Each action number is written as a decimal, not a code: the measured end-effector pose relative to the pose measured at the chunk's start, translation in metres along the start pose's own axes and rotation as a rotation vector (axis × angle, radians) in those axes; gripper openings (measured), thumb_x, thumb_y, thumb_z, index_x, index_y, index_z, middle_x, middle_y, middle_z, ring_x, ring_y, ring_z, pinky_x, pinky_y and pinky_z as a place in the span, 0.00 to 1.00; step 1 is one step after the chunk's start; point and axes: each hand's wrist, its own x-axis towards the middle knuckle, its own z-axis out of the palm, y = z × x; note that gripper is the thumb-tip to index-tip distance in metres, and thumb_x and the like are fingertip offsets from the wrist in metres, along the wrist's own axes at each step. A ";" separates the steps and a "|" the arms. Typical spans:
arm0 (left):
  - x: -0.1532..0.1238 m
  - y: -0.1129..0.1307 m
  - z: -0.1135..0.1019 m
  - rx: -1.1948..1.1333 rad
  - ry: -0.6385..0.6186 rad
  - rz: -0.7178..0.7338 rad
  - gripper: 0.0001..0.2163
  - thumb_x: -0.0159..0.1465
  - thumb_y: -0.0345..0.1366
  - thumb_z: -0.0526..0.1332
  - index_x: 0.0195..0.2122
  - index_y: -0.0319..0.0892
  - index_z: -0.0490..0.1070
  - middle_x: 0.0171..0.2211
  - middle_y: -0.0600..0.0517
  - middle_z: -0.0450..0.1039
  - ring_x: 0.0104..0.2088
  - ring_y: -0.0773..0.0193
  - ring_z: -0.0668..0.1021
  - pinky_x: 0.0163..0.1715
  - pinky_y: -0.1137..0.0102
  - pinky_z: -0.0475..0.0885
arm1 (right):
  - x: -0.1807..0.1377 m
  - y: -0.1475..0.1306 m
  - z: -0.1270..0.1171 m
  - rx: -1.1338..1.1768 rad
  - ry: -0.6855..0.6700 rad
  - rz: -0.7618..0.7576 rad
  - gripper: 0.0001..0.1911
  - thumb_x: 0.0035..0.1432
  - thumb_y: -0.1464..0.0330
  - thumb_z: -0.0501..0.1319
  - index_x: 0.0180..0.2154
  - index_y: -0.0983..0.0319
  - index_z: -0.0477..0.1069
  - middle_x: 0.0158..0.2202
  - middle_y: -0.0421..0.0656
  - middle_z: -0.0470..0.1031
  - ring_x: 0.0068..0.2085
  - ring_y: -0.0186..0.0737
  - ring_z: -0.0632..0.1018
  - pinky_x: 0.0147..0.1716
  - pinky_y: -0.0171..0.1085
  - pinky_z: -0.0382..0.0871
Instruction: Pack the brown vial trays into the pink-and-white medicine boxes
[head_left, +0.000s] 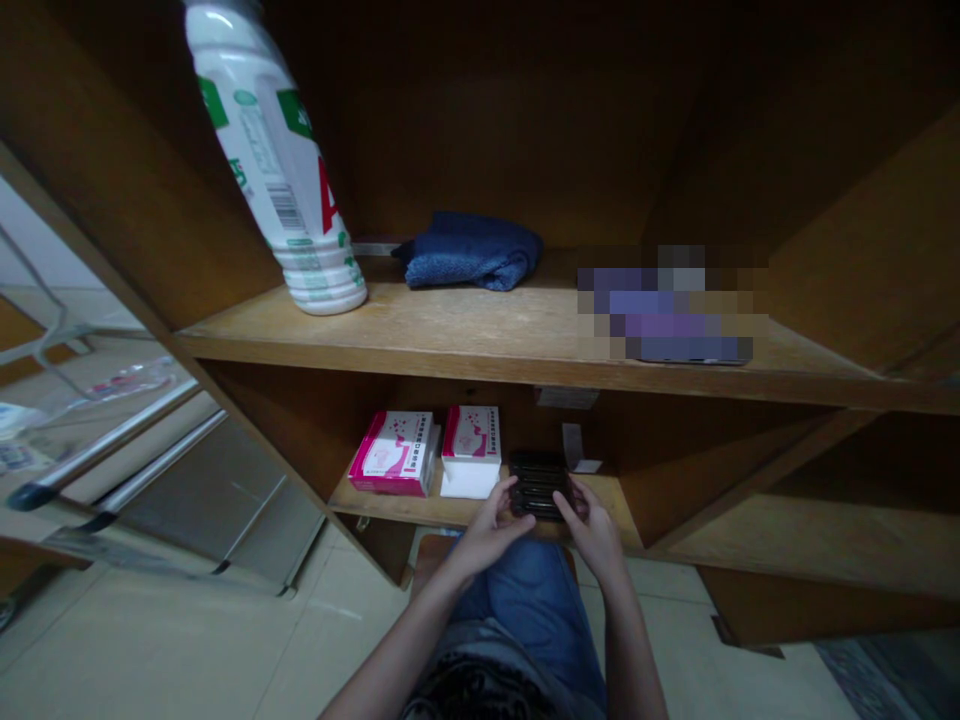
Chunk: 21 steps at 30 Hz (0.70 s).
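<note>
Right of the boxes (395, 450), a black item (537, 482) was pinched by left hand (496, 526) and right hand (594, 518), seemingly for steadiness.

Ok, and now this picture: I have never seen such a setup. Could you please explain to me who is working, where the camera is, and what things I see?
There is no machine here: a person works with two bare hands. The single picture comes from a camera worn on that person's head, looking forward and down.

The left hand and right hand hold a dark, ridged object between them, by the lower wooden shelf; whether it touches the shelf is unclear. To its left are two pink-and-white cardboard boxes.

On the upper wooden shelf are a tall white bottle with green and red print and a folded dark-blue cloth. A pixelated patch hides something on the right.
</note>
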 end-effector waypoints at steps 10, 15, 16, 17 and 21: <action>-0.008 0.013 0.003 -0.159 0.169 -0.028 0.25 0.48 0.40 0.70 0.47 0.44 0.66 0.49 0.45 0.70 0.48 0.59 0.74 0.51 0.63 0.66 | -0.004 -0.002 0.005 0.408 0.098 0.072 0.30 0.44 0.53 0.65 0.46 0.66 0.70 0.46 0.54 0.75 0.46 0.50 0.77 0.48 0.48 0.70; -0.005 0.027 0.004 -0.324 0.301 -0.008 0.30 0.47 0.38 0.71 0.52 0.45 0.65 0.46 0.48 0.72 0.39 0.65 0.75 0.49 0.66 0.66 | -0.013 -0.028 0.002 0.560 0.097 0.078 0.28 0.44 0.56 0.67 0.46 0.61 0.70 0.47 0.50 0.76 0.48 0.50 0.76 0.50 0.48 0.69; -0.004 0.030 0.004 -0.342 0.292 -0.013 0.31 0.47 0.38 0.71 0.52 0.45 0.65 0.46 0.48 0.72 0.39 0.65 0.76 0.48 0.66 0.66 | -0.015 -0.033 0.003 0.580 0.091 0.069 0.28 0.44 0.57 0.68 0.47 0.61 0.69 0.48 0.50 0.75 0.49 0.50 0.75 0.50 0.48 0.68; -0.002 0.033 0.004 -0.345 0.272 -0.017 0.30 0.47 0.38 0.71 0.52 0.44 0.66 0.45 0.48 0.73 0.39 0.64 0.76 0.48 0.66 0.67 | -0.017 -0.038 0.004 0.599 0.080 0.054 0.29 0.44 0.57 0.68 0.48 0.61 0.69 0.49 0.51 0.74 0.50 0.50 0.75 0.51 0.48 0.68; 0.001 0.042 0.001 -0.244 0.211 0.025 0.27 0.47 0.37 0.71 0.49 0.42 0.67 0.46 0.47 0.73 0.47 0.59 0.75 0.51 0.65 0.65 | -0.022 -0.052 0.013 0.668 -0.014 -0.029 0.30 0.46 0.61 0.68 0.51 0.59 0.64 0.50 0.51 0.73 0.50 0.49 0.75 0.50 0.49 0.69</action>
